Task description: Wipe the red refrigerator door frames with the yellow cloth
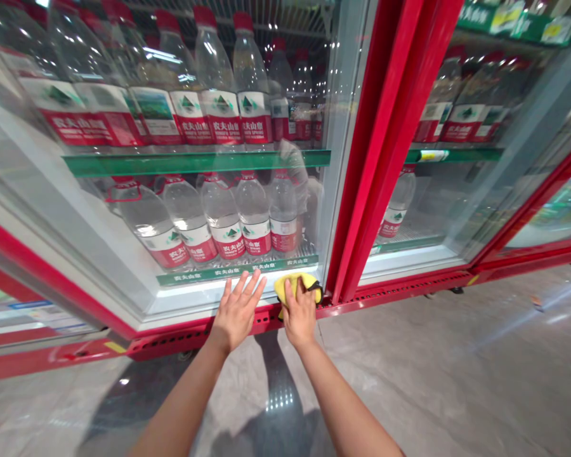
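Observation:
My left hand (238,308) rests with fingers spread near the bottom of a glass fridge door (185,293), holding nothing. Just to its right, my right hand (299,311) presses a yellow cloth (290,283) with dark edging against the lower right corner of that door. Part of the cloth is hidden under the fingers. Behind the glass, large clear water bottles (231,240) with red-and-white labels stand on the bottom shelf. A green shelf edge (200,163) runs above them, with more red-capped bottles (216,114) on that shelf.
Red door frames (380,152) stand to the right of my hands, beside a second fridge door (438,209) with bottles behind it. A red slotted base strip (190,332) runs low along the fridge. Grey shiny floor (438,381) lies in front.

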`<state>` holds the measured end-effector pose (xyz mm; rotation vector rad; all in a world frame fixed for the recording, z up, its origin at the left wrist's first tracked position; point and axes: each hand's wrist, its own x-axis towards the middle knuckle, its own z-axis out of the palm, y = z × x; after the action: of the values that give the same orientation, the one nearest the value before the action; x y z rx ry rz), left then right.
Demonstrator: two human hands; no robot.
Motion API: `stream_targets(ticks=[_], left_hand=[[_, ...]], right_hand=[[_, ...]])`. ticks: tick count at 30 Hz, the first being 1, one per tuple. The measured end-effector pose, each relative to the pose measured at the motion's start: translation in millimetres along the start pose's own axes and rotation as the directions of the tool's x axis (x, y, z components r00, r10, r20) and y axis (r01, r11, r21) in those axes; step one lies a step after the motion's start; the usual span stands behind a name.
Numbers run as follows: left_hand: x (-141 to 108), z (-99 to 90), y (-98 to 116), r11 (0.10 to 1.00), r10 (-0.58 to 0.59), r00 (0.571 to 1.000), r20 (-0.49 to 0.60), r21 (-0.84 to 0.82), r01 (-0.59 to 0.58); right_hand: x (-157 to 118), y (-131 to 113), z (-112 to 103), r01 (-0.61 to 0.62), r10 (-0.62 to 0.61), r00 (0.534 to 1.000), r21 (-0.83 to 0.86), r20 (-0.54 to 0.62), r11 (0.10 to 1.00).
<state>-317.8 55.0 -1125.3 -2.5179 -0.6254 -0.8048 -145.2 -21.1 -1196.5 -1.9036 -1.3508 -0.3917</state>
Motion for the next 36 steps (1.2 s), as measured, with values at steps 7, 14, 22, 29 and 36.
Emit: stream_targets(ticks=[7, 14, 22, 29, 36], left_hand=[[-24, 5.6, -6, 0.999, -0.035, 0.999, 0.029, 0.035, 0.034], [-37, 6.5, -7, 0.998, -0.048, 0.998, 0.030, 0.039, 0.047], [-46, 4.3, -14, 0.992, -0.111, 0.993, 0.037, 0.060, 0.109], [-62, 3.3, -17, 0.991, -0.117, 0.991, 0.068, 0.069, 0.112], [-69, -9.7, -28, 0.974, -0.218, 0.974, 0.058, 0.073, 0.213]], right_hand=[[37, -11, -8, -0.180, 0.184, 0.965, 0.042, -0.189, 0.983], [6, 8, 3, 0.079, -0.077, 0.997, -0.105, 0.019, 0.991], [25, -33, 6, -0.048, 0.043, 0.992, -0.045, -0.118, 0.998], [2, -9, 2, 0.092, -0.090, 0.995, -0.061, 0.033, 0.994], [28, -68, 9, -0.018, 0.020, 0.996, 0.028, -0.089, 0.999]])
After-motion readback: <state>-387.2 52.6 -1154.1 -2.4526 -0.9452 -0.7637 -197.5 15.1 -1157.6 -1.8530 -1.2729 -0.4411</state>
